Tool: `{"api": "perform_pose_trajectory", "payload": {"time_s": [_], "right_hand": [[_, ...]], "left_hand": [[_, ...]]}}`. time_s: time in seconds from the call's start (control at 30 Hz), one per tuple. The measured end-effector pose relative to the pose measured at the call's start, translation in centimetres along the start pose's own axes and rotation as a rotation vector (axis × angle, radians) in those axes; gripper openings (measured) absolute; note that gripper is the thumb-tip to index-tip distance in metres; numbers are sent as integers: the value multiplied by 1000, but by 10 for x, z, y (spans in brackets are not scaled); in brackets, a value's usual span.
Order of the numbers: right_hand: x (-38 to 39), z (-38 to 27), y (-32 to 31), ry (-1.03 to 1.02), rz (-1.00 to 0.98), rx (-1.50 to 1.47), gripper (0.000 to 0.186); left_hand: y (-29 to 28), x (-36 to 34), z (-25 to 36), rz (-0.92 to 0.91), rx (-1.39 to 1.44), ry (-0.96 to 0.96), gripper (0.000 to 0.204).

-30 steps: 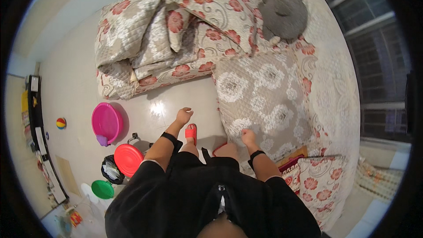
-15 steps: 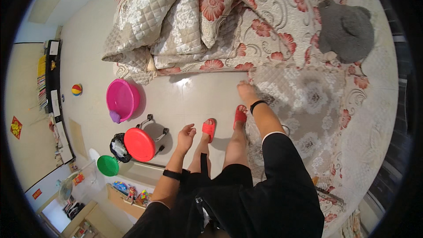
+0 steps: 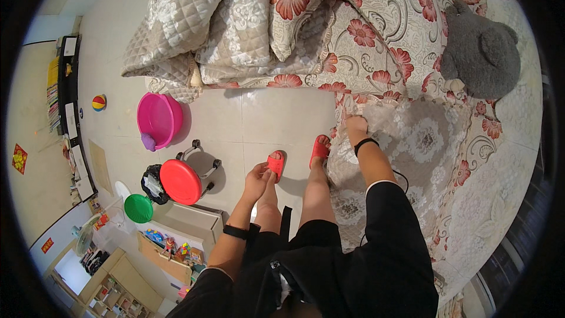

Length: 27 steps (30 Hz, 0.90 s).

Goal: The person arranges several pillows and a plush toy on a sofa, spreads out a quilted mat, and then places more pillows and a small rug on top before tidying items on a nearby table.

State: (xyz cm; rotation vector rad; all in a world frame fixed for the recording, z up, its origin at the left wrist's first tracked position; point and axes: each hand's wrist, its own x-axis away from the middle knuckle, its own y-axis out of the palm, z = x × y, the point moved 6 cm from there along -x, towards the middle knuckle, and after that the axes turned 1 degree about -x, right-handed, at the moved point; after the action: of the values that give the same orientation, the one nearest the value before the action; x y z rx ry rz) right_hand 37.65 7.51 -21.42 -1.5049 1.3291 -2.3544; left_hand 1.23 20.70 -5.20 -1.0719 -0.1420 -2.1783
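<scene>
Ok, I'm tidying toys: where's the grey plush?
In the head view, the grey plush toy lies on the bed at upper right, beyond the right hand, beside the flowered quilt.

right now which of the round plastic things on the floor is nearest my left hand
The red disc, just left of your left hand. The green lid and pink basin lie farther off.

Bright even daylight, sharp centre, faint floor glare, fisheye bending, black vignette at rim
</scene>
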Motion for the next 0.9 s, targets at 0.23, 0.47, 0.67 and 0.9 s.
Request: {"api": "perform_pose_trajectory", "payload": {"time_s": [0.23,0.47,0.67,0.9], "right_hand": [[107,-56,-55,-456,351,-157,44],[252,-38,-128,-406,400,-924,52],[305,71,-95,-40,620,-1292,27],[334,164,-96,73,927,-1338,17]], "left_hand": [[-14,13,7,5,-75,45,35],[-29,48,80,7,-236,207,34],[-38,92,158,86,-409,318,37],[-17,112,211,168,-599,381,45]]}}
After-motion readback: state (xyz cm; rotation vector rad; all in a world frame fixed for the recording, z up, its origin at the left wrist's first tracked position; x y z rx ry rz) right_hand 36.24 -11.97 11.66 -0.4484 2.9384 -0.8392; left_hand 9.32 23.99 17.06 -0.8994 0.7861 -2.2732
